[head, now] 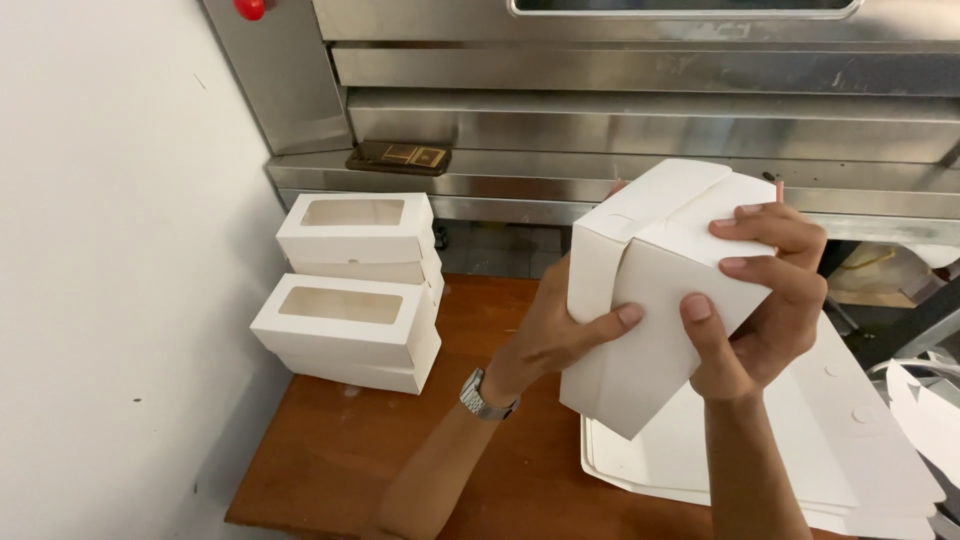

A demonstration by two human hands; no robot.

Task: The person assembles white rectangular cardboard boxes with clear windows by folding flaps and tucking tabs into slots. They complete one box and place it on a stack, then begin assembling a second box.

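I hold a white cardboard box (640,330) up in front of me with both hands, tilted on a corner. My left hand (548,330) grips its left side, thumb pressed on the front panel; a metal watch (483,397) is on that wrist. My right hand (762,295) wraps the right side, fingers curled over the top flaps and thumb on the front. Under the box lies a stack of flat white box blanks (850,450) on the brown wooden table (380,450).
Folded white boxes with clear windows (350,320) are stacked at the table's back left, against a white wall (110,280). A steel oven front (650,110) runs along the back, with a dark flat object (398,157) on its ledge. Clutter sits at the right edge.
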